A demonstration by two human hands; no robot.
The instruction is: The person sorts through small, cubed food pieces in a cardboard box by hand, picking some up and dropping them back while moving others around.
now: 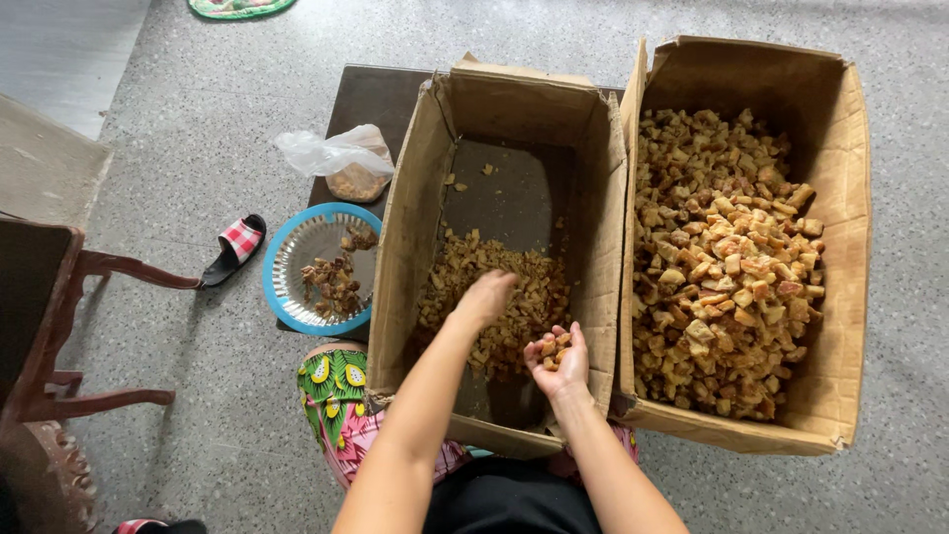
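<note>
A seated person sorts small golden-brown chunks from the near-empty cardboard box (494, 247) that stands open on the speckled grey floor (198, 129), the landmark for everything else here. The left hand (486, 297) reaches palm-down into the heap of chunks (504, 297) at the near end of that box, fingers curled loosely into the pile as if raking or picking; whether it has closed on any piece cannot be told. The right hand (556, 358), just nearer the camera over the same box, is cupped palm-up and holds a small clutch of chunks. The far end of this box shows bare brown bottom with only a few stray crumbs. Touching its right wall stands a second, fuller cardboard box (840, 247), heaped almost wall to wall with larger pieces of the same orange-brown stuff. To the left of the near-empty box, resting against its wall, a blue-rimmed round plate (282, 247) holds a small scatter of darker bits, and beyond the plate lies a crumpled clear plastic bag (336, 158) with a little brown material inside. Further left, a red-and-white checked slipper (235, 247) lies by a dark wooden chair (59, 326). The work appears to be mid-sort: the handful looks nearly full, and emptying it would call for a steady, level palm so nothing spills.
</note>
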